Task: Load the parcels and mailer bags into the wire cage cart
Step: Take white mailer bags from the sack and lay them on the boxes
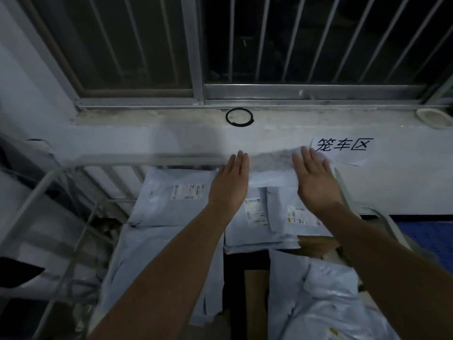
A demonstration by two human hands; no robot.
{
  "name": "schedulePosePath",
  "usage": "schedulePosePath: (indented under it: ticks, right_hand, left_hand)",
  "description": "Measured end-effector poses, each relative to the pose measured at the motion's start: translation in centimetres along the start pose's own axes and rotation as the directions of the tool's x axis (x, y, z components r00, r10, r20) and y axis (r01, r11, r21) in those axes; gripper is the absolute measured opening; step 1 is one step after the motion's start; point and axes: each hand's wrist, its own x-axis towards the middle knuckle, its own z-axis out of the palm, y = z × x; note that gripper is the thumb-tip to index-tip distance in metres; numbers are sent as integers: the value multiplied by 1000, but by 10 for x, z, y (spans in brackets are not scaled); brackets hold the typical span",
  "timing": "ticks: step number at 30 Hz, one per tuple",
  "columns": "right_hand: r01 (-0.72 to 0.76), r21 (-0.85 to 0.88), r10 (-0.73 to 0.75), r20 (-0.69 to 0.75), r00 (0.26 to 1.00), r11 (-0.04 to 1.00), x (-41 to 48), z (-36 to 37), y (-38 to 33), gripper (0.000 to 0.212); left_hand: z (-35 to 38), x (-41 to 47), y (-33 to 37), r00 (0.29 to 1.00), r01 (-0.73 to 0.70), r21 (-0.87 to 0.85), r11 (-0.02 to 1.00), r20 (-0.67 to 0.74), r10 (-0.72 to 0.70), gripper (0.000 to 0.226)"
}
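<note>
Nearest the camera, crumpled pale-blue mailer bags [331, 298] lay heaped at the right beside a brown cardboard parcel [255, 305], soft glossy plastic against stiff board. Farther in, flat labelled mailers [176, 200] lay stacked inside the wire cage cart [46, 187], its tubular metal frame rising on the left. Above them the left hand [230, 182] and right hand [316, 185] reached forward, palms facing, fingers straight and pressed together, gripping nothing. A blurred grey mailer bag [269, 157] lay just beyond the fingertips, between both hands, its long axis crosswise along the back rail; the right hand seemed nearer, contact unclear. Beyond were a paper wall sign [343, 148], a black ring [239, 117] on the sill [147, 119], and window bars [262, 38]
</note>
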Motion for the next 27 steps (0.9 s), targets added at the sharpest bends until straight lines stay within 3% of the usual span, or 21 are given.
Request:
schedulePosePath:
  ticks: [4, 5, 7, 9, 12, 15, 19, 21, 24, 27]
  right_hand:
    - [18, -18, -19, -46, 999, 1000, 11, 79, 0, 81]
    - [18, -15, -18, 15, 1000, 1000, 9, 102, -1, 82]
    - [-17, -30, 25, 282, 959, 999, -3, 143, -7, 79]
    - [-56, -85, 94, 559, 824, 995, -20, 177, -10, 70]
    - [-108, -49, 112, 688, 717, 993, -41, 204, -8, 67]
    - [-113, -22, 96, 701, 707, 993, -34, 212, 0, 73]
    - [-97, 45, 34, 724, 689, 994, -25, 217, 9, 87]
    - [-103, 59, 38, 662, 748, 993, -25, 217, 12, 91]
    - [-185, 126, 115, 427, 897, 975, -13, 224, 13, 85]
    - [-218, 149, 152, 360, 920, 965, 18, 241, 3, 79]
  left_hand:
    - [72, 22, -29, 996, -44, 48, 998, 80, 40, 73]
    - [94, 24, -35, 994, -34, 45, 998, 102, 29, 74]
    - [138, 21, -46, 954, -53, 51, 997, 298, 35, 69]
    - [176, 13, -54, 846, -93, 74, 993, 531, 40, 67]
    - [205, 4, -58, 816, -120, 83, 989, 576, 51, 82]
    - [237, 2, -69, 838, -177, 73, 981, 534, 112, 68]
    - [243, 6, -68, 834, -178, 42, 983, 537, 128, 95]
    - [240, 10, -61, 862, -158, -47, 986, 481, 161, 94]
    - [244, 27, -50, 930, -126, -100, 987, 334, 153, 79]
    - [252, 50, -48, 989, 8, -69, 998, 151, 2, 74]
